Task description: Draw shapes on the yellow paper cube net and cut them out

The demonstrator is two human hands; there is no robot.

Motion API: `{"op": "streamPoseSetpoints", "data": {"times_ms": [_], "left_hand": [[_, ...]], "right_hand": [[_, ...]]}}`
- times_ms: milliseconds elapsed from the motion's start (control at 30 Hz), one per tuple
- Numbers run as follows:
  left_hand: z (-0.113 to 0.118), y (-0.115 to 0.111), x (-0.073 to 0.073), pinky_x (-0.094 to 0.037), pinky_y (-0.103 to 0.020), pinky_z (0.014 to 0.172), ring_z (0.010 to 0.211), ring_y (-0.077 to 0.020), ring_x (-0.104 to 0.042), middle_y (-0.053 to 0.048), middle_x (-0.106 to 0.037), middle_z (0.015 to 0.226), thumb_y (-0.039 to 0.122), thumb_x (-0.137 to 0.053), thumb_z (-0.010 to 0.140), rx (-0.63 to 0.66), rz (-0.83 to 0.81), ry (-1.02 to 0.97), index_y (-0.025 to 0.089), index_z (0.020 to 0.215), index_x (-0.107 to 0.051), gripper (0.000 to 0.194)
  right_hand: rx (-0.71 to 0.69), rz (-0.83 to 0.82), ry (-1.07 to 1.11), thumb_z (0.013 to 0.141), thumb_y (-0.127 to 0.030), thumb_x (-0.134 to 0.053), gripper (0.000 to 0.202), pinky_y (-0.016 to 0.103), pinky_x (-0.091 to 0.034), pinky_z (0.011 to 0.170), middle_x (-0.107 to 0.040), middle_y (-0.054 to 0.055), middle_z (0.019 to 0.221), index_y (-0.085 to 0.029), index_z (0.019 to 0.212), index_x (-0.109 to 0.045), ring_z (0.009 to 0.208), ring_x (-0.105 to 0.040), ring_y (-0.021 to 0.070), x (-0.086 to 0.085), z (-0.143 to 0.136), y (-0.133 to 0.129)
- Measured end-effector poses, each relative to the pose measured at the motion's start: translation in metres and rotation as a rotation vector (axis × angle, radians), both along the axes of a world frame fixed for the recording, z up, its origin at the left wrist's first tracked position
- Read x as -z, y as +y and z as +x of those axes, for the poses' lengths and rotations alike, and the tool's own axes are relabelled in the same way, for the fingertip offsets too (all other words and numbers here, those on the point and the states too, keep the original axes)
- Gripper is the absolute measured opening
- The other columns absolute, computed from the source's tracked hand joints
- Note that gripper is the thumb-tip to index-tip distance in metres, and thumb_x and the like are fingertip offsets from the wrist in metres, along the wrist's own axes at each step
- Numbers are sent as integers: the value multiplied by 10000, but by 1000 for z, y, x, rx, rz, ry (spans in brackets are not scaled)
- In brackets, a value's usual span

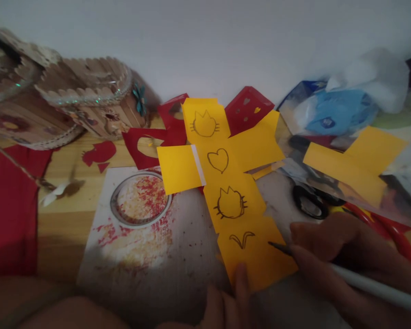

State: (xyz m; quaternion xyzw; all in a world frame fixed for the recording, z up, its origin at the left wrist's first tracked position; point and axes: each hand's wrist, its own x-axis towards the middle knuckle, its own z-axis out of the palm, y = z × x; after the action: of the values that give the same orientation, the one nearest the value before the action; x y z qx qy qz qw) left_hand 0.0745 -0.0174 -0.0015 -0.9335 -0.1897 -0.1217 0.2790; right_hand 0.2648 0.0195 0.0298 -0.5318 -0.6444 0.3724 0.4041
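Probably light, thin, easily creased: yellow, cross-shaped, drawn-on paper cutout (241, 185), lying partly over pale, speckled board (188, 260); best held flat by edges. Right hand (349, 246): fingers gripping white-barrelled, dark-tipped pencil (370, 284) beside lowest drawing (243, 242). Left hand (219, 306): fingers at lower edge; too dim to tell whether open or curled.

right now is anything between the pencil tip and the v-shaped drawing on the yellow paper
Nothing visible: only yellow paper separates the pencil in the right hand from the drawing. The left hand rests below the drawing, off that line.
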Motion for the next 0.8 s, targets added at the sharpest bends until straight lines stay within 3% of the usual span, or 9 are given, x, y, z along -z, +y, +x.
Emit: {"op": "streamPoseSetpoints", "data": {"times_ms": [167,300,367,567,800], "left_hand": [[-4,-1,-4,-438,-161,571,575,-52,-529,76,-722,1024,61,-322,989,13,-24,40,203,972,-625,335],[-6,1,-8,-447,-174,587,637,-57,-563,32,-705,1099,56,-288,985,6,-82,65,208,1119,-661,424],[-7,2,-11,-447,-164,588,666,-52,-570,32,-697,1123,35,-267,974,13,-87,107,216,1135,-659,461],[-8,0,-13,-448,-153,603,631,-57,-530,1,-683,1161,62,-281,979,17,-112,125,198,1194,-618,423],[-9,1,-7,-432,-148,605,645,-45,-539,66,-700,1107,60,-278,989,12,-52,88,246,1175,-634,443]], "right_hand": [[-93,-74,-169,797,-256,-633,250,210,-309,334,-489,-68,505,-260,632,-446,398,-428,106,0,0,-9],[-266,-113,-193,808,-233,-589,271,203,-393,359,-525,-53,497,-245,607,-407,408,-478,116,1,4,1],[-319,-99,-210,817,-216,-564,284,203,-376,354,-509,-57,481,-243,604,-379,389,-455,108,3,5,6],[-236,-17,-264,822,-258,-573,261,259,-352,370,-483,-45,463,-256,592,-450,383,-430,126,5,2,3],[-256,-58,-279,859,-327,-579,321,293,-401,371,-505,-9,465,-276,548,-516,400,-469,161,1,1,4]]}}
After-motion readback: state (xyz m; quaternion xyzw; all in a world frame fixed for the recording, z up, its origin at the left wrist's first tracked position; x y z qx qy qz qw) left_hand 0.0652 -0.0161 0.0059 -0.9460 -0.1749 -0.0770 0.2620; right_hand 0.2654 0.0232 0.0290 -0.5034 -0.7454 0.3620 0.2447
